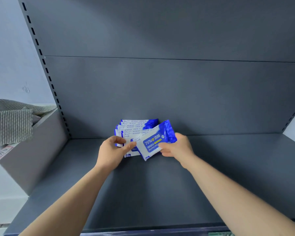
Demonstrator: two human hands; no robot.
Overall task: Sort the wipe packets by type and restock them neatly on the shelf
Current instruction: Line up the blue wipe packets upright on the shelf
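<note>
Dark grey metal shelf (160, 184) with a matching panel (160, 91) behind it, slotted upright (46, 70) up the left side, pale wall (7, 48) past that.

Parked at the rear middle of the shelf, right up against the panel: a stack (134, 127) of blue-and-white wipe packets, standing on edge and fanned a bit, top edges stepped one behind another. Looks like all one kind, white text strips along the tops, blue at the right ends.

Left hand (111, 150) on the stack's front left, thumb laid across the face of the front one, fingers (117, 139) curled round the left edge, so pinching the stack.

Right hand (179, 147) holding one more packet (153, 142) by its right end, thumb on the printed face, other fingers tucked behind, pinched firmly. Tilted, left end low and right end high, overlapping the stack's front right and touching it. "75%" and "Alcohol" readable on the front, rest too small to make out.

Off to the left, just beside the shelf: grey box (32, 150) with a striped grey cloth (8, 123) flopped over its rim, plus a red-bordered label (2, 153) on the near side, writing not legible.

Both forearms bare, reaching in from the bottom corners.
</note>
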